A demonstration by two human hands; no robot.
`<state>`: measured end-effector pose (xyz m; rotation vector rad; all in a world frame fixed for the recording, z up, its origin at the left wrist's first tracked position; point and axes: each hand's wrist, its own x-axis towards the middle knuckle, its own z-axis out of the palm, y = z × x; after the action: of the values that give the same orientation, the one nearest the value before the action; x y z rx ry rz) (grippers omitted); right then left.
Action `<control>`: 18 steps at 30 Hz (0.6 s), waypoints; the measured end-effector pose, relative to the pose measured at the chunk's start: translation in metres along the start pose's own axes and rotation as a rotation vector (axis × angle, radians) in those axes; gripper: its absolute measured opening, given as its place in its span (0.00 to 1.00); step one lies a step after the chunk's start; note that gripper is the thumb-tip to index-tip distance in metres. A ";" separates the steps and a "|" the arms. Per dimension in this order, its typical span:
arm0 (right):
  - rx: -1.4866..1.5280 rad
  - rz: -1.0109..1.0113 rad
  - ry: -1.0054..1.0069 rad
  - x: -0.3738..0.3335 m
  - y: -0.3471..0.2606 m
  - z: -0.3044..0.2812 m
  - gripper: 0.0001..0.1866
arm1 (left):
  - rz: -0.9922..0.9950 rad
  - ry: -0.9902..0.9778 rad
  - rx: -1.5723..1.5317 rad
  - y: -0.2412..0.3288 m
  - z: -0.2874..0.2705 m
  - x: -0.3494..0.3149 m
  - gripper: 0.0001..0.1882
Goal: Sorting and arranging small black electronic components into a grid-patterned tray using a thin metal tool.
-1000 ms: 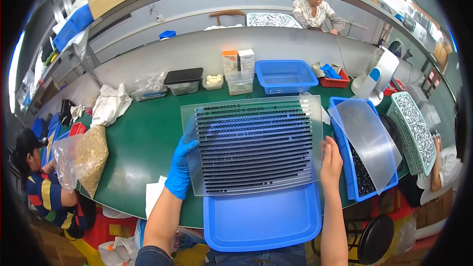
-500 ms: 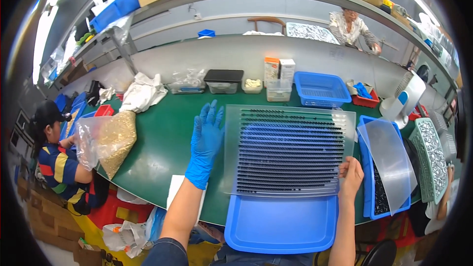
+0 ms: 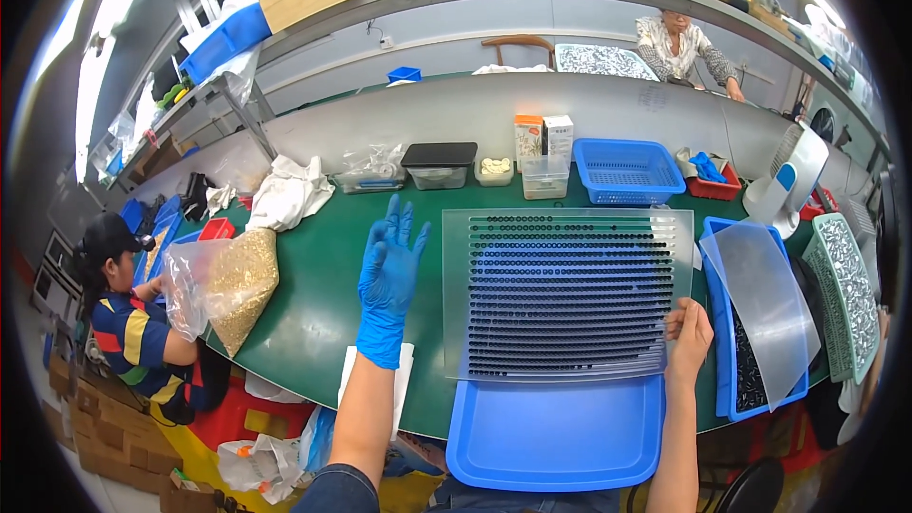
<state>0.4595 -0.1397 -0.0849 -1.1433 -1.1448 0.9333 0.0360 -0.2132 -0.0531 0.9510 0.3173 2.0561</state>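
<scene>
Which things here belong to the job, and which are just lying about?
Seemingly the job: clear sheet; black pieces in rows; blue tray beneath; perhaps the blue bin at right.
Seemingly lying about: white cloth; fan; blue basket; black-lidded box.

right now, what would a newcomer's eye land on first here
Probably the clear plate with rows of small black pieces, overlapping the blue tray in the lower middle, the right hand at its right edge. Next, the blue-gloved left hand, open left of the plate, then the bag of golden pieces farther left.
</scene>
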 end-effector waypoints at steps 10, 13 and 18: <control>0.034 0.015 0.003 0.002 0.005 0.001 0.18 | -0.060 -0.011 -0.052 0.003 0.000 0.002 0.04; 0.043 0.010 0.002 0.002 0.006 0.001 0.18 | -0.035 -0.118 0.024 0.006 0.002 0.003 0.06; 0.028 0.000 0.019 0.003 0.008 -0.004 0.18 | -0.023 -0.166 -0.135 0.002 0.005 0.002 0.05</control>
<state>0.4644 -0.1359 -0.0924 -1.1272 -1.1133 0.9337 0.0375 -0.2136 -0.0479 1.0222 0.0991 1.9368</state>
